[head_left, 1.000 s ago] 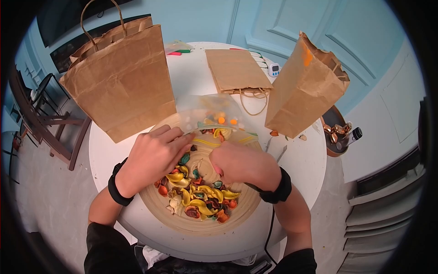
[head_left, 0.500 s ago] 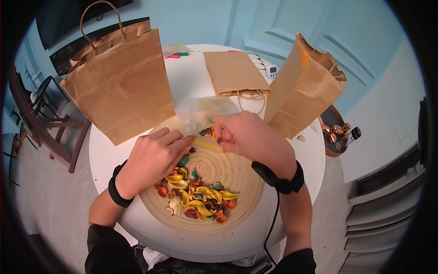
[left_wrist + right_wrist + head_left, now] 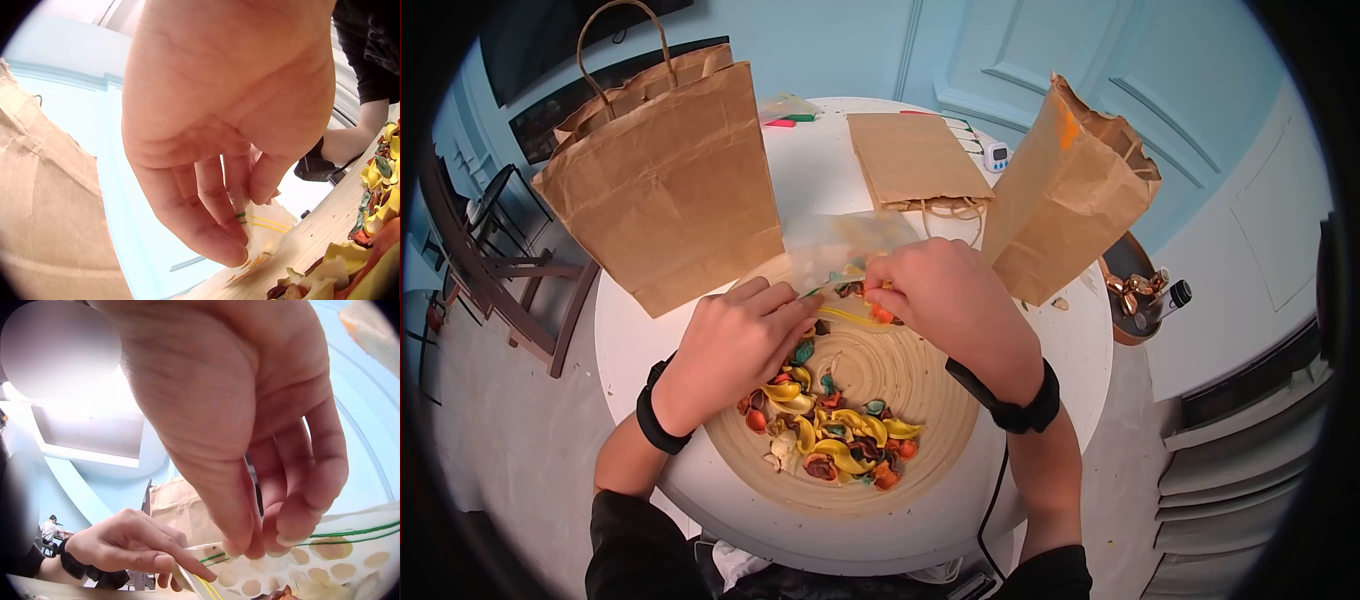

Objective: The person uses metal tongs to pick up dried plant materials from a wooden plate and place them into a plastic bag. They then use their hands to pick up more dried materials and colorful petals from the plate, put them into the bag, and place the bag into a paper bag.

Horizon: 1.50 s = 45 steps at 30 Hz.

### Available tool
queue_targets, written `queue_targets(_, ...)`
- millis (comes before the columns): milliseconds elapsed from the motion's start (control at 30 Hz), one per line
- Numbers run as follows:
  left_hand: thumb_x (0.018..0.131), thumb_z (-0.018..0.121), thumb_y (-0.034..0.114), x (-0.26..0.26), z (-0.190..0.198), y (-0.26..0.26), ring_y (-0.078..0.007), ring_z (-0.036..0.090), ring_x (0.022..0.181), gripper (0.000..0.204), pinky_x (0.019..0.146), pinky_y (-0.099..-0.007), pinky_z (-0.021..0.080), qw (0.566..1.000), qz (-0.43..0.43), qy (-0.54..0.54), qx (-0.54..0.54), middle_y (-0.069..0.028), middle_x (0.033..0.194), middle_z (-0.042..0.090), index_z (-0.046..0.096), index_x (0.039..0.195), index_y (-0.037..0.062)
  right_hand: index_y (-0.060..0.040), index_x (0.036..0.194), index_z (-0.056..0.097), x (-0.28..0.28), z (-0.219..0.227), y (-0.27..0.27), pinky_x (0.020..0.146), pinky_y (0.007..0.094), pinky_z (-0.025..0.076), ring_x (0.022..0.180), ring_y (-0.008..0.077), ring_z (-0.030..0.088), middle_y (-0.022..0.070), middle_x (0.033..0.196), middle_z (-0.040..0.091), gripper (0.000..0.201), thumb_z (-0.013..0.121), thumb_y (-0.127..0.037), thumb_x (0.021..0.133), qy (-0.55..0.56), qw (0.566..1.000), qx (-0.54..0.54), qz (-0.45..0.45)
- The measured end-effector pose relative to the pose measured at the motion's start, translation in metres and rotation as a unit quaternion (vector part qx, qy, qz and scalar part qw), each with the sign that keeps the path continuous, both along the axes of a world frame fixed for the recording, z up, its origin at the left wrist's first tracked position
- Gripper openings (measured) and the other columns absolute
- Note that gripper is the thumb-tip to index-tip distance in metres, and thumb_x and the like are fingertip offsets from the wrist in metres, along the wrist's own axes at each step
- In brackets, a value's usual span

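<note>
A clear zip bag with pale dots, a green strip and a yellow strip lies across the far side of a round wooden plate, with some dried petals in its mouth. My left hand pinches the left end of the bag's opening. At the opening's right part, my right hand pinches the upper edge between thumb and fingers, over the green strip in the right wrist view. Yellow, orange, green and brown potpourri pieces lie on the near and left parts of the plate.
Tall paper bags stand on the white table at left and right. Between them lies a flat paper bag, with a small timer beside it. A cable hangs from my right wristband.
My right hand has moved from over the plate's middle up to the bag's opening, and its fingers now pinch the edge. My left hand has stayed in place.
</note>
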<state>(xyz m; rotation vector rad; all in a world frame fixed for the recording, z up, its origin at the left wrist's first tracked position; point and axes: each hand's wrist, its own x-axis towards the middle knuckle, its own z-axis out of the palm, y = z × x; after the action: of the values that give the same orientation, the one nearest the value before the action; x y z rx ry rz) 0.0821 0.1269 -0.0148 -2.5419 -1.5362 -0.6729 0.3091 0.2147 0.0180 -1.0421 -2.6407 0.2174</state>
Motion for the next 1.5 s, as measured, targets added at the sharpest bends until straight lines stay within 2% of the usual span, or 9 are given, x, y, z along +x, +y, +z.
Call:
queue_targets(100,0.093,0.069,0.011,-0.001,0.0,0.001,-0.0279,0.064,0.079,0.022,0.069,-0.0402,0.053,1.0,0.0,-0.003,0.003,-0.0081,0.086,0.065,0.075,0.113,0.0052,-0.0087,0.096,0.076,0.0,0.002,-0.007,0.07,0.0417,0.053,0.071,0.0309,0.069,0.011,0.073,0.072,0.015,0.073,-0.021,0.089,0.058,0.997,-0.026,0.049)
queue_targets(267,0.093,0.068,0.011,0.0,0.0,0.0,-0.0277,0.063,0.078,0.023,0.068,-0.0404,0.053,1.0,0.002,0.0,0.004,-0.0081,0.086,0.065,0.075,0.114,0.0056,-0.0092,0.11,0.072,0.0,0.003,-0.026,0.079,0.0434,0.053,0.088,0.0334,0.071,0.0131,0.086,0.073,0.035,0.082,-0.028,0.082,-0.08,0.961,-0.204,0.168)
queue_targets(333,0.094,0.068,0.012,0.0,0.001,0.0,-0.0276,0.063,0.078,0.023,0.068,-0.0403,0.053,1.0,0.002,-0.001,0.001,-0.0081,0.086,0.065,0.075,0.115,0.0058,-0.0081,0.12,0.063,0.0,-0.004,-0.032,0.082,0.0447,0.052,0.101,0.0367,0.068,0.0164,0.099,0.07,0.057,0.088,-0.03,0.074,-0.143,0.935,-0.254,0.204)
queue_targets(433,0.094,0.068,0.012,0.0,0.001,0.0,-0.0275,0.063,0.079,0.024,0.069,-0.0401,0.053,1.0,0.003,0.001,0.0,-0.0081,0.086,0.065,0.075,0.116,0.006,-0.006,0.115,0.06,-0.011,-0.01,-0.044,0.082,0.0467,0.052,0.1,0.0374,0.067,0.0168,0.1,0.07,0.055,0.088,-0.029,0.073,-0.192,0.921,-0.276,0.199)
queue_targets(733,0.094,0.068,0.012,0.0,0.0,0.0,-0.0275,0.064,0.079,0.023,0.069,-0.0401,0.053,1.0,-0.002,-0.002,0.005,-0.0078,0.087,0.066,0.075,0.115,0.0062,-0.0031,0.105,0.062,-0.013,-0.056,-0.049,0.08,0.048,0.054,0.093,0.0406,0.068,0.0177,0.091,0.07,0.03,0.077,-0.005,0.079,-0.048,0.973,-0.13,0.187)
queue_targets(1033,0.094,0.068,0.013,-0.001,-0.002,0.0,-0.0279,0.064,0.08,0.021,0.07,-0.0402,0.053,1.0,-0.004,-0.008,0.006,-0.0079,0.087,0.066,0.075,0.113,0.0058,-0.0055,0.099,0.06,-0.012,-0.025,-0.027,0.073,0.0461,0.052,0.085,0.0365,0.069,0.0146,0.081,0.067,0.025,0.076,-0.007,0.08,-0.067,0.971,-0.158,0.166)
queue_targets(1233,0.093,0.069,0.012,-0.001,-0.001,0.0,-0.0279,0.064,0.08,0.022,0.069,-0.0401,0.053,1.0,-0.006,-0.003,0.004,-0.0078,0.087,0.065,0.075,0.113,0.0058,-0.007,0.1,0.059,-0.002,-0.004,-0.013,0.071,0.0446,0.051,0.082,0.0355,0.067,0.0122,0.081,0.067,0.025,0.076,-0.009,0.082,0.01,0.971,-0.173,0.164)
queue_targets(1333,0.093,0.069,0.012,-0.001,0.0,0.0,-0.0278,0.064,0.08,0.022,0.069,-0.04,0.053,1.0,-0.008,-0.002,0.004,-0.0076,0.087,0.064,0.075,0.113,0.0057,-0.0069,0.101,0.06,-0.001,0.006,-0.011,0.071,0.0434,0.052,0.082,0.0356,0.068,0.0121,0.084,0.069,0.025,0.077,-0.01,0.083,-0.01,0.974,-0.197,0.112)
queue_targets(1500,0.093,0.069,0.012,-0.001,-0.001,0.0,-0.0274,0.064,0.08,0.023,0.069,-0.0398,0.053,1.0,-0.014,-0.005,0.004,-0.0074,0.087,0.064,0.075,0.114,0.0051,-0.0054,0.101,0.062,0.002,0.006,-0.008,0.073,0.0436,0.053,0.084,0.0358,0.069,0.0132,0.086,0.071,0.022,0.076,-0.01,0.085,0.018,0.992,-0.105,0.066)
